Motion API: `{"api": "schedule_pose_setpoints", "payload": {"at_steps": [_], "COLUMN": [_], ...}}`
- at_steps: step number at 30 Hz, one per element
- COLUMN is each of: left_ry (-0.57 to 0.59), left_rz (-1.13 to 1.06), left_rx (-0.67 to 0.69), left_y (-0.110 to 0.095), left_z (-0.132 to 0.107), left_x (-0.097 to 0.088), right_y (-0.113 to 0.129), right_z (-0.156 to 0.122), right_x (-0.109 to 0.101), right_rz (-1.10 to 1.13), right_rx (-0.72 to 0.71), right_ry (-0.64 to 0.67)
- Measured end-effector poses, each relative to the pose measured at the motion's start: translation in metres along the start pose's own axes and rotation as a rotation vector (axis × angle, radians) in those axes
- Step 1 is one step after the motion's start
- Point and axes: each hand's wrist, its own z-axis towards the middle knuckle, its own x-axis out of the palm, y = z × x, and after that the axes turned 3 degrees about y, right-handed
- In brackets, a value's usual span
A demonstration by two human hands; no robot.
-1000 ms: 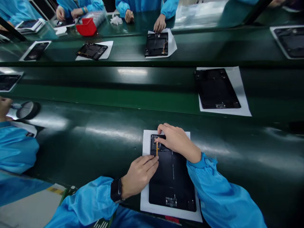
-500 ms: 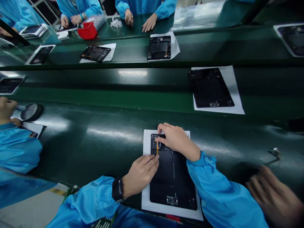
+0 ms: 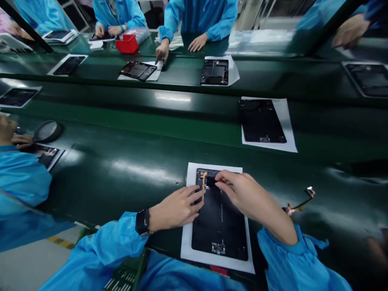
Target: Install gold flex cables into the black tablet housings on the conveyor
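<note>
A black tablet back panel (image 3: pixel 220 224) lies on a white paper sheet (image 3: pixel 190 246) on the green bench in front of me. A small orange flex cable (image 3: pixel 203 178) sits at its top left corner. My left hand (image 3: pixel 177 207), with a dark watch on the wrist, rests flat on the panel's left edge, fingertips just below the cable. My right hand (image 3: pixel 242 194) hovers over the top of the panel, thumb and forefinger pinched near the cable; what they pinch is too small to make out.
A loose orange flex cable (image 3: pixel 300 202) lies on the bench to my right. Another panel on paper (image 3: pixel 262 121) rides the middle belt. Across the far bench, people in blue coats handle panels (image 3: pixel 138 69) beside a red bin (image 3: pixel 127 43). A co-worker's sleeve (image 3: pixel 21 182) is at my left.
My right hand has lifted off the panel's top corner and drawn back into a pinch. A loose flex cable now lies to the right. The blurred hand at the right is gone.
</note>
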Motion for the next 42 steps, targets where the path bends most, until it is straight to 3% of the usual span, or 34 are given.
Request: {"api": "schedule_pose_setpoints", "payload": {"at_steps": [7, 14, 21, 27, 30, 36, 42], "left_ry": [-0.077, -0.042, -0.049, -0.274, -0.345, -0.269, -0.228], "left_rz": [-0.12, 0.008, 0.002, -0.383, -0.437, -0.373, -0.393], "left_rx": [0.004, 0.017, 0.033, -0.006, -0.067, -0.12, -0.1], "left_y": [0.005, -0.001, -0.003, 0.016, 0.024, 0.028, 0.029], "left_z": [-0.004, -0.002, -0.004, -0.011, -0.012, -0.011, -0.012], "left_x": [0.006, 0.007, 0.011, 0.013, 0.012, 0.015, 0.013], "right_y": [0.001, -0.013, -0.013, 0.003, 0.013, 0.026, 0.024], "right_z": [-0.043, -0.062, -0.069, -0.06, -0.051, -0.039, -0.039], "right_x": [0.046, 0.073, 0.082, 0.084, 0.082, 0.082, 0.093], "right_rz": [0.105, 0.105, -0.028, -0.255, -0.365, -0.401, -0.34], "right_rx": [0.025, 0.021, 0.005, -0.162, -0.234, -0.275, -0.293], "right_ry": [-0.048, -0.237, -0.295, -0.252, -0.209, -0.134, -0.208]}}
